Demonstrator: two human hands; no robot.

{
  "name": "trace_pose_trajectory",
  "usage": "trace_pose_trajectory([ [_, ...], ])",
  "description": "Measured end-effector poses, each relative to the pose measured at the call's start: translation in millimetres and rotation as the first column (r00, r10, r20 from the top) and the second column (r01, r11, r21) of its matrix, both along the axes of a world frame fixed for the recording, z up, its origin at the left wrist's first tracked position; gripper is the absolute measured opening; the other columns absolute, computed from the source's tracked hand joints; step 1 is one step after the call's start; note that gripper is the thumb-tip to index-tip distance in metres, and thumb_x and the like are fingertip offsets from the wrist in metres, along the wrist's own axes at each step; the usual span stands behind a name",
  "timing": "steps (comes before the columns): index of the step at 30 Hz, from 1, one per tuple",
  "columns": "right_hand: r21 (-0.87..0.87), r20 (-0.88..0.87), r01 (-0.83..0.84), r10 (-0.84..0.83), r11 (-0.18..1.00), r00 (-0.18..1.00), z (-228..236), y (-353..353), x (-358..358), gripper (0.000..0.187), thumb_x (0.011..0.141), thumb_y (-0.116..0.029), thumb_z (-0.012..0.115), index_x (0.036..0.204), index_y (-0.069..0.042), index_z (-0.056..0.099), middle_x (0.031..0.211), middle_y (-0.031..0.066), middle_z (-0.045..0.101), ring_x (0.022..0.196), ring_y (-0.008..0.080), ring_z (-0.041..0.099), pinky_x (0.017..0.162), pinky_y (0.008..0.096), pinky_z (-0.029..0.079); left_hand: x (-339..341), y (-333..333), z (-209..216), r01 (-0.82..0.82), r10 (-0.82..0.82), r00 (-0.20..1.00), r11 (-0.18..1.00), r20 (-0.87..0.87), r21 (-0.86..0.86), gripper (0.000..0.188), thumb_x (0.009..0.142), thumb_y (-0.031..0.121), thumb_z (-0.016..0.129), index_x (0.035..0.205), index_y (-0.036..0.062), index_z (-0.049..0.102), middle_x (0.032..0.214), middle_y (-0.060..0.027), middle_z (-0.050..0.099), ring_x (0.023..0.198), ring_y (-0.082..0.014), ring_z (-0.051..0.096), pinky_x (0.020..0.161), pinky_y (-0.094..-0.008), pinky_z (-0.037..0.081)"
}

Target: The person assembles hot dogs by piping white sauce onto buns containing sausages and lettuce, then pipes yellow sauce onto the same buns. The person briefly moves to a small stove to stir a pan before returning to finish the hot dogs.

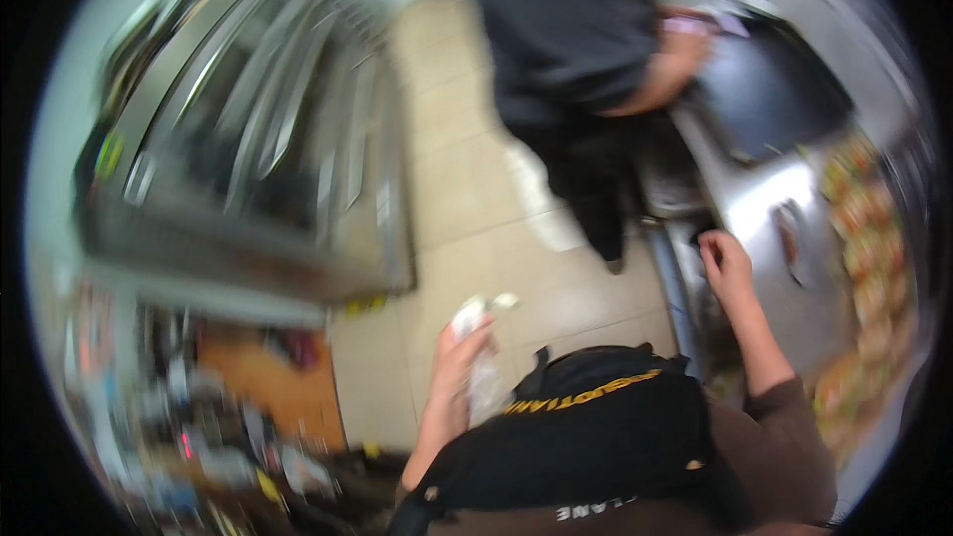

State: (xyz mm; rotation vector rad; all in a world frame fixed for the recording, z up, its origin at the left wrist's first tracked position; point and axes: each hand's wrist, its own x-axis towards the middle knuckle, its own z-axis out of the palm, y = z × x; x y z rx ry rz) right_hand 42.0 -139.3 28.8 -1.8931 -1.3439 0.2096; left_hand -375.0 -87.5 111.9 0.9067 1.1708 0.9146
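My left hand (459,362) is closed around a whitish, partly see-through bag (486,387), which hangs down from my fingers in front of my dark apron (596,437). A white end shows above the fingers; blur hides what is inside. Over the near edge of the steel worktable (764,203), my right hand (730,263) has its fingers curled. A dark spot shows by its fingertips, too blurred to name. Farther right on the table lies a slim dark-brown object (788,236), apart from the hand. Filled buns (874,258) line the table's right side.
A co-worker in dark clothes (561,30) stands ahead at the table, one hand by a large black tray (774,89). A steel oven-like cabinet (268,149) stands on the left. Tiled floor (447,159) runs between them. Blurred clutter surrounds an orange-brown board (268,382) at lower left.
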Motion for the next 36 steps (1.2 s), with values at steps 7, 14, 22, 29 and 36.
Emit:
trace_pose_trajectory([
  [7,-0.256,-0.478,-0.864,0.721,0.432,0.502,-15.6,82.7,-252.7,0.015,0.086,-0.013,0.067,0.098,-0.004,0.069,0.084,0.0084,0.068,0.074,0.0165,0.063,0.070,0.0293,0.050,-142.0,-17.5,7.2,-0.135,0.291,0.859,0.922,-0.420,0.364,0.014,0.084,0.011,0.059,0.093,0.0002,0.060,0.078,-0.0077,0.059,0.072,-0.0212,0.059,0.065,-0.0345,0.045],
  [14,-0.256,-0.732,-0.961,0.628,0.105,0.264,-50.2,141.6,-384.2,0.054,0.097,-0.035,0.054,0.140,-0.003,0.045,0.141,0.0174,0.048,0.133,0.0265,0.042,0.109,0.0362,0.033,-292.4,-10.1,7.9,-0.145,0.625,0.162,0.780,-0.763,0.609,0.016,0.072,0.010,0.062,0.084,0.0015,0.056,0.086,-0.0154,0.060,0.079,-0.0368,0.060,0.069,-0.0449,0.048],
  [22,-0.454,-0.718,-0.883,0.634,-0.114,0.287,-98.0,246.1,-577.7,0.049,0.094,-0.033,0.059,0.127,0.004,0.056,0.115,0.0180,0.065,0.107,0.0243,0.062,0.094,0.0325,0.046,-466.2,-35.4,-4.1,-0.457,0.547,-0.082,0.722,-0.833,0.520,0.012,0.073,0.008,0.061,0.080,0.0015,0.053,0.081,-0.0170,0.056,0.076,-0.0386,0.058,0.065,-0.0458,0.046],
  [29,-0.331,-0.555,-0.847,0.812,-0.416,-0.182,-66.2,297.4,-869.2,0.034,0.089,-0.024,0.065,0.116,-0.003,0.063,0.098,0.0140,0.070,0.090,0.0233,0.068,0.081,0.0331,0.052,-597.3,-53.9,-16.1,-0.592,0.440,-0.204,0.656,-0.874,0.468,0.014,0.072,0.007,0.063,0.085,0.0032,0.058,0.084,-0.0146,0.056,0.085,-0.0359,0.057,0.072,-0.0451,0.043],
  [36,-0.047,-0.399,-0.653,0.613,-0.756,-0.682,6.6,205.0,-1184.0,0.042,0.087,-0.016,0.066,0.127,-0.008,0.056,0.107,0.0131,0.065,0.083,0.0265,0.067,0.075,0.0354,0.054,-788.8,-69.5,-39.6,-0.475,0.433,-0.220,0.735,-0.874,0.484,0.019,0.071,0.005,0.063,0.090,0.0048,0.060,0.088,-0.0115,0.057,0.087,-0.0344,0.056,0.074,-0.0458,0.043],
])
